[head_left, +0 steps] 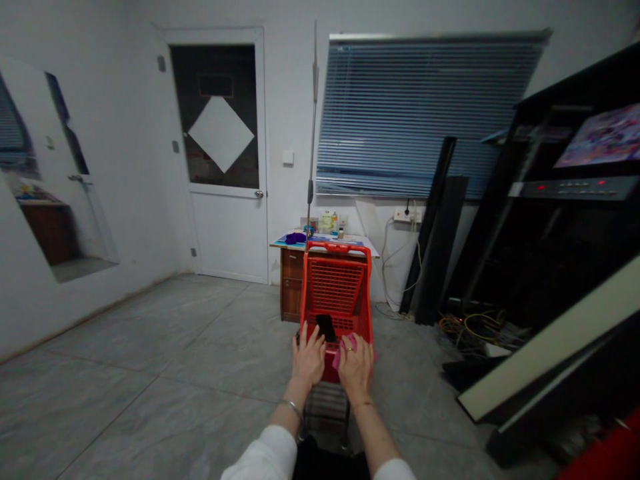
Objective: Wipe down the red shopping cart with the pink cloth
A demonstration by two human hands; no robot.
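A red plastic shopping cart (pixel 336 280) on a dark metal frame stands right in front of me. On its near edge rests my left hand (pixel 309 357), fingers spread and holding nothing. My right hand (pixel 356 367) presses a pink cloth (pixel 338 360) against the near right part of the cart, with fingers bent over it; part of the cloth is hidden beneath the hand. Between and just beyond my hands, a flat black object (pixel 326 328), like a phone, lies in the cart's basket. A thin upright pole (pixel 311 153) rises at the cart's left side.
Behind the cart is a small desk (pixel 291 267) with a purple cloth (pixel 295 238) and several bottles. A white door (pixel 230 233) is at the back left. Dark panels (pixel 443 260), loose cables (pixel 483 327) and a leaning pale board (pixel 550 340) occupy the right side.
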